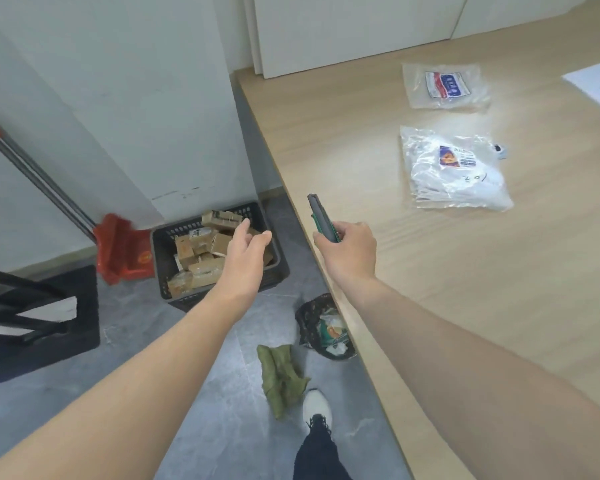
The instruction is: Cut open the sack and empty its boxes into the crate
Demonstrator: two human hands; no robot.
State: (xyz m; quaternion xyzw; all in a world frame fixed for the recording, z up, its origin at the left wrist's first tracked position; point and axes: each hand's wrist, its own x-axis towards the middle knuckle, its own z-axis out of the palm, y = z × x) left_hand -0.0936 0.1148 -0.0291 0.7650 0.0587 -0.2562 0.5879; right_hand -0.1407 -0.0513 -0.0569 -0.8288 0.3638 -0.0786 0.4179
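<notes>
**Hands.** The left hand (248, 251) is open, its fingers relaxed and slightly spread. It holds nothing and reaches out at frame centre over the crate. The right hand (349, 252) has its fingers curled round the lower end of a utility knife (321, 216), which has a grey body with green trim and points up and left. Whether the blade is out cannot be told. This hand is over the near edge of the worktop (430, 289).

**Sack.** The sack (279, 374) is olive-green, limp and crumpled. It lies collapsed on the grey floor (229, 410) at lower centre.

**Containers.** The crate (158, 258) is black perforated plastic and stands on the floor at centre left, near the white wall. It holds a loose heap of small brown cardboard boxes (191, 252), some taped, piled close to the rim. A dark bag (326, 327) holding wrappers sits by the worktop edge, above and right of the sack.

**Position.** The sack lies below both hands in the frame, well apart from each and from the crate. It is just beside a white shoe (316, 407).

**Surroundings.** Two clear plastic packets (454, 168) lie on the worktop at upper right. A red dustpan (125, 251) stands just left of the crate.
</notes>
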